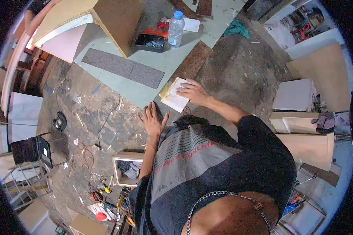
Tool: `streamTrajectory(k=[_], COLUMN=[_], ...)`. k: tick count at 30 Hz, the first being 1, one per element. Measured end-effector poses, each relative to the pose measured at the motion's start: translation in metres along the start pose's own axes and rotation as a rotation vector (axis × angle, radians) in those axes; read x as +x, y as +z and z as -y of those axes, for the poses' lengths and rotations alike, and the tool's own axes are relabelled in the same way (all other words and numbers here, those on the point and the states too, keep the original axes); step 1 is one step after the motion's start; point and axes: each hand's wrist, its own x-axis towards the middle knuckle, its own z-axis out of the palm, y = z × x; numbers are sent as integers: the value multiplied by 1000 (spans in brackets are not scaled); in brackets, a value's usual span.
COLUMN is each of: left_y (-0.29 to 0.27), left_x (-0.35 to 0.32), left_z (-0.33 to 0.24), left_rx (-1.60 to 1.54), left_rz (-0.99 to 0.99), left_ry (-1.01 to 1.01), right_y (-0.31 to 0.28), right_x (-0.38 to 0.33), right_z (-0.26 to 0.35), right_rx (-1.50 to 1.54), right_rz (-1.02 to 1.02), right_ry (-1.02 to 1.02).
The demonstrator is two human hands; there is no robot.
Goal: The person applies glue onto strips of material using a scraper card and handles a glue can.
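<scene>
My right hand (pixel 194 93) is closed over the right side of a flat white rectangular piece (pixel 178 100), its thumb hidden. A yellowish smear covers the piece's upper left part, and it sits by the near corner of a pale green tabletop (pixel 143 96). To the left of it, my left hand (pixel 152 120) has its fingers spread at that corner and holds nothing I can see. Part of a dark object (pixel 158 111) shows beside its fingers. A grey-brown speckled strip (pixel 123 68) and a brown strip (pixel 192 60) lie on the tabletop.
Farther back stand a plastic bottle (pixel 176 31), a black tray of small metal pieces (pixel 150 42) and a large wooden box-like piece (pixel 117 23). Another person's arm (pixel 39 15) shows at far left. Tools (pixel 104 192) and an open wooden box (pixel 125 168) are on the littered floor.
</scene>
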Motion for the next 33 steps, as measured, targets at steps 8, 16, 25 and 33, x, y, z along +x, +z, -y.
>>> streamTrajectory(k=[8, 16, 25, 33], left_y=[-1, -7, -1, -4], left_x=[1, -5, -3, 13], left_z=[-3, -2, -4, -12], left_rx=[15, 39, 24, 24], left_rz=[-60, -2, -49, -60], left_ry=[22, 10, 30, 58], right_y=[2, -8, -16, -25], right_x=[-18, -33, -39, -49], right_z=[22, 36, 45, 38], right_rx=[3, 24, 37, 34], right_rz=[50, 111, 103, 94], right_ry=[65, 133, 150, 209])
